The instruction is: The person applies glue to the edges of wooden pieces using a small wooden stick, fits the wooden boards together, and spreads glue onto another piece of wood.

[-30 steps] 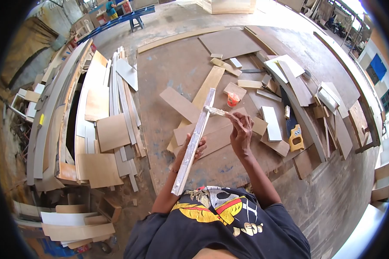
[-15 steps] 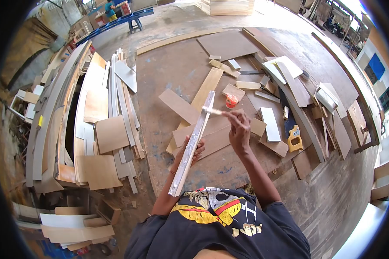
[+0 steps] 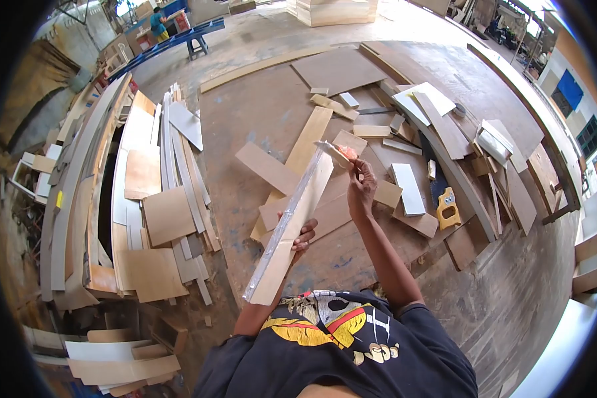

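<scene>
My left hand (image 3: 304, 236) is closed around a wooden board (image 3: 290, 240), held tilted above the worktable (image 3: 235, 109). A whitish, wet-looking coating runs along the board's narrow edge. In my right hand (image 3: 361, 190) is a small flat stick (image 3: 337, 155), pinched between the fingers. The stick's whitish tip lies at the board's far end; whether it touches cannot be made out. Just behind the stick is an orange-red container (image 3: 347, 152), partly hidden. Beneath the board, several loose wooden pieces (image 3: 266, 168) lie crossed on the table.
A yellow-handled handsaw (image 3: 448, 209) and a white block (image 3: 408, 190) lie to the right. Wood offcuts (image 3: 438, 126) are scattered beyond. Stacked boards (image 3: 146, 172) stand at the left. A person (image 3: 158, 25) is in the background near a blue bench (image 3: 172, 45).
My left hand has turned the board, so its broad face now shows more. My right hand has brought the stick to the board's far end.
</scene>
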A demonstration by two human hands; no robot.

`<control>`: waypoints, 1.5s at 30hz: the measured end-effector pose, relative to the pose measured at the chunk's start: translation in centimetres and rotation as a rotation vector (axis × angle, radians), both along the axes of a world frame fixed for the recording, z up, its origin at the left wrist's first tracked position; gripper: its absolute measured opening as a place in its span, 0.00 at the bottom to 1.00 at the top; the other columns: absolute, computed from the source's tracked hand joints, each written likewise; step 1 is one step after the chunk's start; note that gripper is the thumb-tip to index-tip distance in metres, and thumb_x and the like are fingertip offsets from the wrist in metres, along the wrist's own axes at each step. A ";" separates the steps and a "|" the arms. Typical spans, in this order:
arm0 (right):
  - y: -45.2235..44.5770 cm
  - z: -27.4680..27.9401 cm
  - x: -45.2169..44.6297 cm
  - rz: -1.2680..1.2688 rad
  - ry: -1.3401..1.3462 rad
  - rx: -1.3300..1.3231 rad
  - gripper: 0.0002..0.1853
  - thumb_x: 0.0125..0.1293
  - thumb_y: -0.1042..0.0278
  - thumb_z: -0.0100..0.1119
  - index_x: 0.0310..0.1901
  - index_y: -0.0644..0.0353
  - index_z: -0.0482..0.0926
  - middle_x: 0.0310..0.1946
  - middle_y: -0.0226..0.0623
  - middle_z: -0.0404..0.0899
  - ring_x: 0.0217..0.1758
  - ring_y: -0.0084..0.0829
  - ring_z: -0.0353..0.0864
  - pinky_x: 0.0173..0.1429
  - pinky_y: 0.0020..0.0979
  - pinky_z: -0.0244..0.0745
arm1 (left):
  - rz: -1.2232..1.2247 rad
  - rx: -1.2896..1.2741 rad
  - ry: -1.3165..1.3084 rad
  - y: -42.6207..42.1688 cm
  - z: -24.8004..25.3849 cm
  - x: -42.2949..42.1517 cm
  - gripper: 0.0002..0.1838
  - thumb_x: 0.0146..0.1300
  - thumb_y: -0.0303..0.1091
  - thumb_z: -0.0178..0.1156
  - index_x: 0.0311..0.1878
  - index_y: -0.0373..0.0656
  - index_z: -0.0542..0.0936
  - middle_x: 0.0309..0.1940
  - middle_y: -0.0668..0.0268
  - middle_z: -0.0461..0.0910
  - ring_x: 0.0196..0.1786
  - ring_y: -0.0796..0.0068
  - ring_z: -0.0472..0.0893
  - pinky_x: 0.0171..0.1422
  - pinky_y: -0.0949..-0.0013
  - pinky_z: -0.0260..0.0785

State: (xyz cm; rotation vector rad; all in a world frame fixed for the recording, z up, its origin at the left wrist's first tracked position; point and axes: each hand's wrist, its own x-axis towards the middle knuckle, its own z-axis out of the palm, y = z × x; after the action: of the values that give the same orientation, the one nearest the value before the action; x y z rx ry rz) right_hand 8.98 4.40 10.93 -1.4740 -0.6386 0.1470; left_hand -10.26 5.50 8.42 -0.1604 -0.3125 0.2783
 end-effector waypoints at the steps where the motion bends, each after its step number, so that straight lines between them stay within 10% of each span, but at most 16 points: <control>1: 0.4 -0.4 0.3 -0.022 -0.044 0.026 0.06 0.65 0.69 0.55 0.39 0.61 0.79 0.30 0.27 0.76 0.36 0.17 0.70 0.44 0.20 0.65 | -0.011 -0.023 -0.003 -0.1 0.0 -0.1 0.34 0.64 0.57 0.50 0.46 0.26 0.61 0.32 0.59 0.60 0.31 0.66 0.70 0.29 0.69 0.73; 24: -8.7 4.8 -8.8 0.368 -0.723 -0.026 0.03 0.52 0.74 0.62 0.28 0.56 0.77 0.25 0.32 0.77 0.31 0.33 0.73 0.46 0.38 0.60 | -0.069 0.456 0.130 5.8 -5.6 0.3 0.26 0.65 0.60 0.44 0.41 0.42 0.69 0.26 0.67 0.66 0.20 0.79 0.69 0.20 0.80 0.69; 25: -8.3 4.5 -8.1 0.347 -0.689 0.037 0.03 0.53 0.76 0.60 0.28 0.58 0.76 0.25 0.33 0.77 0.30 0.34 0.74 0.44 0.39 0.63 | 0.254 0.409 0.686 3.2 -0.8 0.0 0.27 0.64 0.60 0.46 0.34 0.40 0.69 0.23 0.71 0.64 0.18 0.84 0.67 0.16 0.84 0.64; 28: -6.6 5.4 -5.1 0.198 -0.598 0.030 0.03 0.57 0.80 0.56 0.30 0.62 0.74 0.22 0.41 0.75 0.24 0.42 0.75 0.40 0.38 0.71 | 0.211 0.536 0.646 2.5 0.2 -0.5 0.25 0.65 0.58 0.46 0.32 0.41 0.67 0.22 0.72 0.63 0.18 0.86 0.67 0.14 0.87 0.62; 38: -0.1 0.5 2.4 -0.177 -1.056 -0.167 0.04 0.58 0.72 0.54 0.35 0.54 0.76 0.33 0.28 0.80 0.36 0.29 0.77 0.51 0.36 0.57 | 0.132 0.447 0.493 0.9 1.6 -0.9 0.19 0.69 0.50 0.44 0.48 0.42 0.67 0.26 0.67 0.64 0.21 0.85 0.67 0.16 0.86 0.66; 45: -1.9 0.5 -0.1 0.038 -0.944 -0.152 0.05 0.54 0.77 0.57 0.32 0.53 0.76 0.27 0.30 0.80 0.31 0.31 0.78 0.44 0.33 0.60 | 0.151 0.404 0.582 1.6 0.7 -1.0 0.19 0.69 0.50 0.46 0.48 0.44 0.67 0.25 0.67 0.64 0.20 0.84 0.67 0.15 0.85 0.65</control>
State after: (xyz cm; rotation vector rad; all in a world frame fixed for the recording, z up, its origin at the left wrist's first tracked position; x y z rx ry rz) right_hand 8.93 2.55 11.39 -1.6447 -1.4320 -0.5162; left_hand -11.29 7.05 9.16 0.3426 0.2018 0.3907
